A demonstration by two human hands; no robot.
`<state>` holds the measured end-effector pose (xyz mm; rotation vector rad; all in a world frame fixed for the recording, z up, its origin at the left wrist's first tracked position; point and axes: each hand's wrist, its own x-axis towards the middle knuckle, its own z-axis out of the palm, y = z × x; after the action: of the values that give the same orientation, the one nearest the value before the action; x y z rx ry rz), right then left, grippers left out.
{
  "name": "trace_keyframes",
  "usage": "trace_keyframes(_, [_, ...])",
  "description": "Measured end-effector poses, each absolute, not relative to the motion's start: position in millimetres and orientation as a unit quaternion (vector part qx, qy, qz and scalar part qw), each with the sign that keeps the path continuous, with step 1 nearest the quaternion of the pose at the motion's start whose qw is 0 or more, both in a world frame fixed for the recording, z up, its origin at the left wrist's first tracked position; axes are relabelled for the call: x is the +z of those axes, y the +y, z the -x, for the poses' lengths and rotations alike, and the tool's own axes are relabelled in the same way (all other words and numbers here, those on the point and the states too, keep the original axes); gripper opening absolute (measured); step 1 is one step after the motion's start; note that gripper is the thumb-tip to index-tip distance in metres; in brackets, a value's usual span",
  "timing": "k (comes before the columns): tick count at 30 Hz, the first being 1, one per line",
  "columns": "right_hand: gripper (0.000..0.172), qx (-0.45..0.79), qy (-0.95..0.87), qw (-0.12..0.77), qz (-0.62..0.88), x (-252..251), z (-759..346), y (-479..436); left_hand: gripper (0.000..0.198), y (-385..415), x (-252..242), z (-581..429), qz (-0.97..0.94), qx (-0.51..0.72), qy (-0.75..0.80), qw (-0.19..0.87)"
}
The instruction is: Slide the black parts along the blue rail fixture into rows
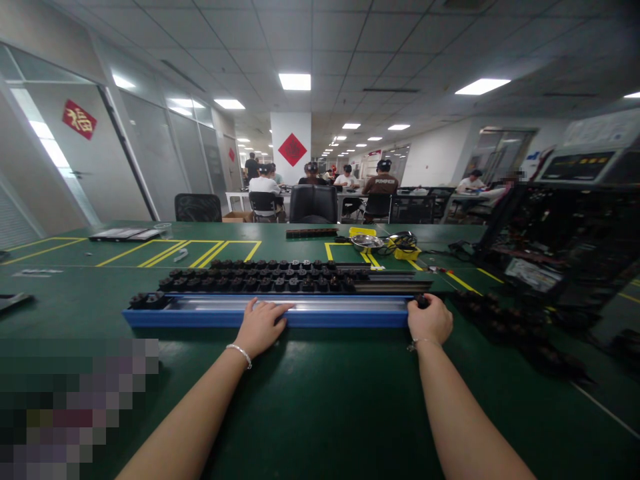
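Note:
A long blue channel [345, 320] with a silvery inside lies crosswise on the green table. Black socket-like modules [156, 301] sit in its left end. My left hand [261, 325] rests on the channel left of its middle, fingers spread over the rim and holding nothing. At the right end, my right hand [430, 319] is closed around a small black module [423, 301], mostly covered by the fingers. Whether that module touches the channel, I cannot tell. Just behind lie rows of black modules [293, 285] set in dark rails, whose right parts [395, 285] show bare metal.
On the right are a pile of black modules [520, 327] and a tall dark rack [555, 233]. Farther back stand a metal bowl [367, 242], a yellow bin [406, 252] and coiled cables [401, 239]. Yellow tape [205, 253] marks the table [325, 407]. People sit at distant tables.

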<state>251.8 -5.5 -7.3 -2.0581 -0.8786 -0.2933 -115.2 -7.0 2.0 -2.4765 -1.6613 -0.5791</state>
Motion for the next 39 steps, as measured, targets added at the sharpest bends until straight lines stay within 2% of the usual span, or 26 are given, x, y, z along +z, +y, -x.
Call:
trace_keyframes(20, [0.031, -0.124, -0.348, 0.472, 0.801, -12, -263, -4, 0.038, -6, 1, 115, 0.813, -0.188, -0.548, 0.055])
trace_keyframes(39, [0.033, -0.093, -0.316, 0.484, 0.811, -11, -266, -5, 0.037, -7, 1, 115, 0.814, -0.188, -0.547, 0.055])
